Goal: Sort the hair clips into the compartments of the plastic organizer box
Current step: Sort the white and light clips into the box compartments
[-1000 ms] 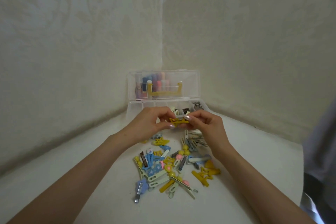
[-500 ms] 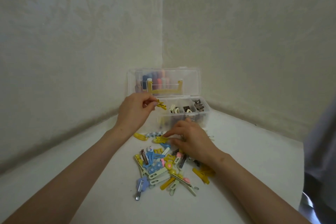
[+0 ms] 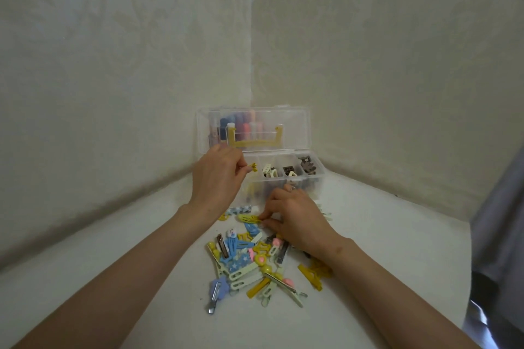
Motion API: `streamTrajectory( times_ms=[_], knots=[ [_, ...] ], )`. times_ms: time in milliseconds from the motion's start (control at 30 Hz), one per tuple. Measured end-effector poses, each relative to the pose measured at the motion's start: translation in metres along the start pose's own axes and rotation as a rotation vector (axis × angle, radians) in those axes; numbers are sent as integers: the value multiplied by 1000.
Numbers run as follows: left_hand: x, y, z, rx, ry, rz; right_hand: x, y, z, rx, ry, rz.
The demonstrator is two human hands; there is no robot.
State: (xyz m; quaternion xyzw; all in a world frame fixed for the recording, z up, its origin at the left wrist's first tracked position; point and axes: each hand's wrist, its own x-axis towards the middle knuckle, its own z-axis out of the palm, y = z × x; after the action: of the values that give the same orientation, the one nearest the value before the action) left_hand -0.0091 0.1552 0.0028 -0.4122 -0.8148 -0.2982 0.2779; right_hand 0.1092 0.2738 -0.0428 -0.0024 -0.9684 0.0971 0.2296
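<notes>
My left hand (image 3: 218,178) has moved its pinched small yellow plastic clip (image 3: 253,167) over the far clear plastic organizer box (image 3: 309,187), while my right hand (image 3: 295,215) pinches the next flat yellow clip (image 3: 249,218).

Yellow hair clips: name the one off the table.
The small yellow plastic clip pinched in the left hand; others, even the right hand's flat yellow clip, lie on the table.

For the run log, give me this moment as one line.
left hand: pinches small yellow hair clip by clear plastic organizer box | right hand: pinches flat yellow hair clip on white table
</notes>
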Motion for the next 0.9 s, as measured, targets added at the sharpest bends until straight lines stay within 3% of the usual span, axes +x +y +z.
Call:
streamTrajectory(
  times_ms=[100, 267, 433, 567, 733, 900],
  knots=[
    [6, 0, 5, 39, -46, 52, -2, -2, -3, 55, 58, 28],
    [0, -9, 4, -49, -46, 156, -2, -2, -15, 387, 116, 270],
    [-11, -7, -4, -417, -320, 102, 0, -5, -19, 748, 175, 403],
    [-12, -4, -5, -447, -412, 97, 0, -3, -19, 888, 225, 421],
    [-7, -1, -10, -505, -386, 79, 0, -3, -19, 852, 248, 434],
    [0, -9, -17, -488, -179, 13, -4, -3, -19, 547, 193, 341]
  ],
)
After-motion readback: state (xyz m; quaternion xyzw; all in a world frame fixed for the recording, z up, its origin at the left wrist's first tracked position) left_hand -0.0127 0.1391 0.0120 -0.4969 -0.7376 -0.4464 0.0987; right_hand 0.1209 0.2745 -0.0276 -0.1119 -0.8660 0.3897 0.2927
